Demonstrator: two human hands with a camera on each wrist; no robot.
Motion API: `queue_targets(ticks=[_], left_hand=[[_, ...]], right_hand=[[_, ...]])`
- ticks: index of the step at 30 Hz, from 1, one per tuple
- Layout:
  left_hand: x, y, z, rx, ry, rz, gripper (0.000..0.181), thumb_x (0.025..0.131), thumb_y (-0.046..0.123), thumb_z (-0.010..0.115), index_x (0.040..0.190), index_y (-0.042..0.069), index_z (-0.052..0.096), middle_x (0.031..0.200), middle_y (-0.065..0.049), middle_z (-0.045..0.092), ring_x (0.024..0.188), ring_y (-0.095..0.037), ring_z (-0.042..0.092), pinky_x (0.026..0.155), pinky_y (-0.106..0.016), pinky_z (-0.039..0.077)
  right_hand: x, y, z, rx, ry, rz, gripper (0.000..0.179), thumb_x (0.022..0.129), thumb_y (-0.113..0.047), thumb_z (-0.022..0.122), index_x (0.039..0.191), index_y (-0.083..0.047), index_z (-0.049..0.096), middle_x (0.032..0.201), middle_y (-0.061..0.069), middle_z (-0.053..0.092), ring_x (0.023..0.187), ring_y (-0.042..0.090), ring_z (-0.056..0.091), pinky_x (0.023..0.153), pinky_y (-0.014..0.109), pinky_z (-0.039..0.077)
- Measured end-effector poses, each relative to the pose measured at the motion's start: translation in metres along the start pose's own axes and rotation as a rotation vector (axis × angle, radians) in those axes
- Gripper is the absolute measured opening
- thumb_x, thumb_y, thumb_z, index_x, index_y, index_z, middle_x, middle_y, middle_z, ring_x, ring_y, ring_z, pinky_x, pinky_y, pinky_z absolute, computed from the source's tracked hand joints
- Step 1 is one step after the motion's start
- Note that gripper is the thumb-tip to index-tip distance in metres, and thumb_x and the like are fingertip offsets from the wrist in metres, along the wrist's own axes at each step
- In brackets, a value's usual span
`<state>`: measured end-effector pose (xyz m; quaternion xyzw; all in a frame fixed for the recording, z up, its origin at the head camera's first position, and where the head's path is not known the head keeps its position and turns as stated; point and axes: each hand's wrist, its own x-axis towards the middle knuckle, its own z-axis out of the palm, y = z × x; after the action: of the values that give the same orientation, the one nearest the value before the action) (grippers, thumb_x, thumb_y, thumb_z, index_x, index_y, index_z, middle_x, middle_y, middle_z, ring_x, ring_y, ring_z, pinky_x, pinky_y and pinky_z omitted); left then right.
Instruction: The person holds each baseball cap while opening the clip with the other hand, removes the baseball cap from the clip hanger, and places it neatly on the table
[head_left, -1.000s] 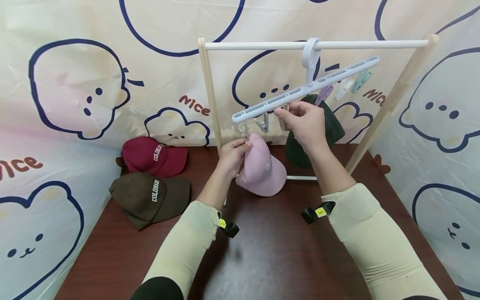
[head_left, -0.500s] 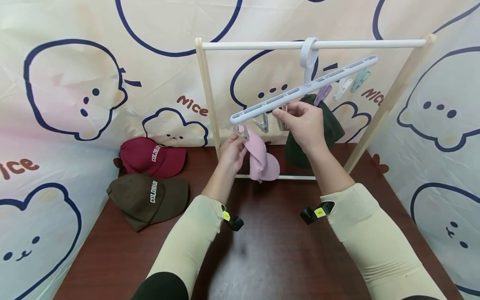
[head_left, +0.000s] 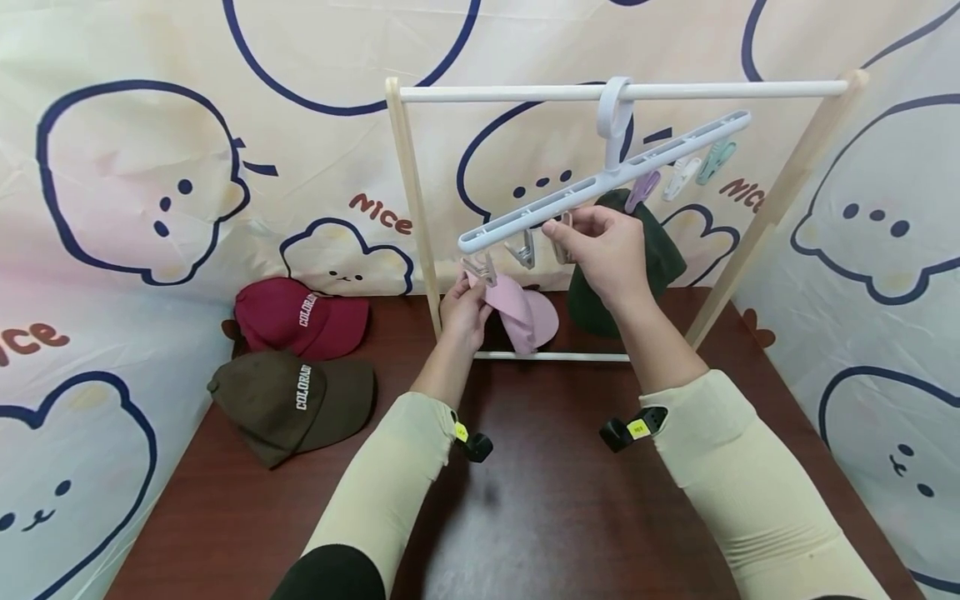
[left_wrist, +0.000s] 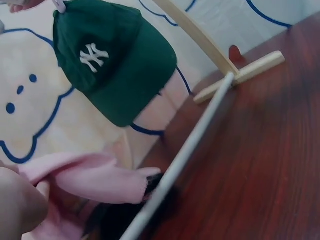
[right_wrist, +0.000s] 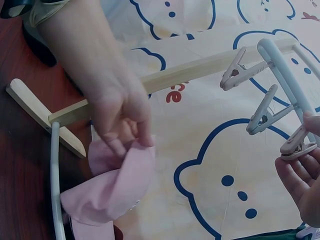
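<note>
My left hand [head_left: 463, 315] pinches the edge of a pink baseball cap [head_left: 519, 310], which hangs folded below the left end of a pale blue clip hanger [head_left: 547, 210]. Just over those fingers dangles the end clip [head_left: 480, 268], apart from the cap in the right wrist view. My right hand [head_left: 611, 254] pinches another pale clip [right_wrist: 295, 142] under the bar with thumb and fingers. Between the two hangs a further pale clip [head_left: 522, 250]. Behind my right hand a dark green cap [left_wrist: 115, 65] with a white logo hangs from a purple clip [head_left: 642, 192].
The hanger hooks over the white top rail [head_left: 502, 93] of a wooden-legged rack, tilted across it. A white clip [head_left: 681, 178] and a teal clip [head_left: 716, 162] hang at its right. A red cap [head_left: 300, 317] and a brown cap [head_left: 292, 404] lie on the table [head_left: 540, 500] at left.
My left hand has shifted slightly forward, and the pink cap has turned and folded, its brim swinging back from the viewer. My right hand stays at its clip.
</note>
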<state>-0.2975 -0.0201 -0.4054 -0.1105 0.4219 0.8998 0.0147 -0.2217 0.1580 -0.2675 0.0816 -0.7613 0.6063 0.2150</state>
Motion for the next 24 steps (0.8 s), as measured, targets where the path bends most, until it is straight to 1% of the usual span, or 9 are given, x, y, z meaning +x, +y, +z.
queue_targets(ticks=[3, 5, 7, 10, 14, 16, 19, 22, 24], left_hand=[[0.001, -0.006, -0.005, 0.046, 0.037, -0.018, 0.025, 0.099, 0.004, 0.054, 0.123, -0.004, 0.058, 0.141, -0.008, 0.054, 0.110, -0.017, 0.062, 0.100, -0.036, 0.050], [0.002, -0.010, -0.009, 0.069, 0.049, -0.029, 0.028, 0.101, 0.007, 0.052, 0.125, -0.004, 0.057, 0.128, -0.013, 0.060, 0.104, -0.017, 0.062, 0.098, -0.037, 0.050], [0.002, -0.013, -0.012, 0.088, 0.049, -0.041, 0.031, 0.101, 0.009, 0.051, 0.129, -0.005, 0.055, 0.122, -0.015, 0.062, 0.103, -0.018, 0.061, 0.099, -0.038, 0.050], [-0.002, -0.015, -0.019, 0.161, 0.031, -0.067, 0.036, 0.101, 0.011, 0.052, 0.133, -0.006, 0.052, 0.123, -0.015, 0.060, 0.111, -0.020, 0.059, 0.103, -0.040, 0.047], [-0.011, -0.011, -0.029, 0.295, -0.028, -0.080, 0.039, 0.099, 0.007, 0.054, 0.133, -0.010, 0.050, 0.130, -0.019, 0.056, 0.122, -0.025, 0.055, 0.109, -0.044, 0.042], [-0.018, -0.007, -0.033, 0.364, -0.060, -0.064, 0.041, 0.097, 0.005, 0.055, 0.133, -0.013, 0.048, 0.132, -0.024, 0.054, 0.125, -0.029, 0.054, 0.110, -0.046, 0.040], [-0.031, 0.001, -0.038, 0.478, -0.107, -0.011, 0.049, 0.096, 0.005, 0.057, 0.137, -0.016, 0.043, 0.137, -0.028, 0.051, 0.129, -0.033, 0.052, 0.108, -0.046, 0.042], [-0.052, 0.018, -0.044, 0.611, -0.164, 0.042, 0.054, 0.096, 0.008, 0.058, 0.141, -0.014, 0.040, 0.140, -0.028, 0.051, 0.130, -0.033, 0.052, 0.105, -0.045, 0.046], [-0.069, 0.034, -0.045, 0.693, -0.193, 0.100, 0.052, 0.097, 0.010, 0.059, 0.141, -0.012, 0.043, 0.138, -0.026, 0.054, 0.125, -0.033, 0.056, 0.100, -0.042, 0.050]], right_hand=[[0.000, 0.000, 0.000, 0.008, -0.002, -0.013, 0.034, 0.081, -0.027, 0.082, 0.100, 0.000, 0.074, 0.076, 0.002, 0.068, 0.069, 0.018, 0.063, 0.063, 0.025, 0.055], [0.000, 0.000, 0.000, 0.008, -0.003, -0.017, 0.033, 0.081, -0.027, 0.082, 0.100, 0.000, 0.074, 0.076, 0.002, 0.068, 0.069, 0.019, 0.063, 0.062, 0.026, 0.054], [-0.001, 0.001, -0.001, 0.012, -0.005, -0.015, 0.033, 0.081, -0.027, 0.082, 0.099, -0.001, 0.073, 0.075, 0.003, 0.067, 0.069, 0.020, 0.062, 0.061, 0.026, 0.053], [-0.001, 0.002, -0.002, 0.020, -0.011, -0.009, 0.033, 0.082, -0.027, 0.081, 0.100, -0.001, 0.073, 0.075, 0.004, 0.065, 0.068, 0.021, 0.059, 0.060, 0.026, 0.051], [-0.003, 0.003, -0.002, 0.041, -0.030, -0.010, 0.034, 0.082, -0.026, 0.081, 0.103, -0.002, 0.072, 0.077, 0.005, 0.064, 0.069, 0.021, 0.058, 0.062, 0.025, 0.052], [-0.004, 0.002, -0.002, 0.047, -0.034, -0.012, 0.035, 0.082, -0.026, 0.081, 0.107, -0.003, 0.072, 0.080, 0.005, 0.065, 0.071, 0.020, 0.059, 0.065, 0.024, 0.053], [-0.006, 0.001, -0.001, 0.032, -0.034, -0.025, 0.037, 0.082, -0.028, 0.081, 0.112, -0.006, 0.072, 0.086, 0.004, 0.068, 0.076, 0.019, 0.062, 0.071, 0.023, 0.055], [-0.008, 0.000, -0.001, -0.004, -0.040, -0.036, 0.041, 0.083, -0.030, 0.080, 0.116, -0.008, 0.071, 0.091, 0.003, 0.070, 0.082, 0.016, 0.065, 0.076, 0.022, 0.055], [-0.009, -0.001, 0.000, -0.026, -0.043, -0.052, 0.042, 0.083, -0.031, 0.080, 0.117, -0.008, 0.071, 0.094, 0.003, 0.071, 0.086, 0.014, 0.067, 0.079, 0.021, 0.055]])
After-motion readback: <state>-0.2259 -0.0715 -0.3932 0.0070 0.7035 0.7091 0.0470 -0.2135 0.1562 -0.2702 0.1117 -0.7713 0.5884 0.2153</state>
